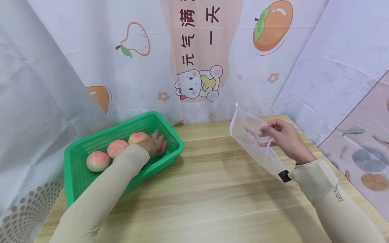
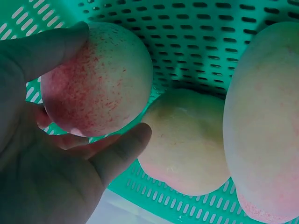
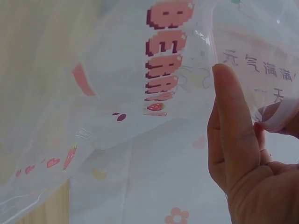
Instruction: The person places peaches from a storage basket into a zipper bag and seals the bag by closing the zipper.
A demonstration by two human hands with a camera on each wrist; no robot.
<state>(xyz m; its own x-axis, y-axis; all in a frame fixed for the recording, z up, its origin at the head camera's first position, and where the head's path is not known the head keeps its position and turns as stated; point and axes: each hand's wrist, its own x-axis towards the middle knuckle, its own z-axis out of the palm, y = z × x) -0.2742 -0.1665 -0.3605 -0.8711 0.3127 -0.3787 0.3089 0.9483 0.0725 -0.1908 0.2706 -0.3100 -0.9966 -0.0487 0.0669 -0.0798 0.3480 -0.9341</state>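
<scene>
At the right end of a green perforated basket (image 1: 106, 131), my left hand (image 1: 152, 143) grips a pink-speckled peach (image 2: 96, 84), with thumb and fingers spread around its sides. Another peach (image 2: 187, 144) lies close by it, a fingertip right at its edge. Over the right of the table, my right hand (image 1: 284, 138) pinches the rim of a clear zip bag (image 1: 256, 155). The bag's mouth gapes toward the left, and pink "BERRY" lettering (image 3: 163, 51) runs along its side. A white zipper slider (image 1: 236, 105) sits at the upper corner.
More peaches (image 1: 98, 161) rest in the basket, left of my hand. The wooden table (image 1: 194, 195) runs between basket and bag. A printed curtain (image 1: 136, 77) hangs behind its far edge, with further cloth (image 1: 358, 108) at the right side.
</scene>
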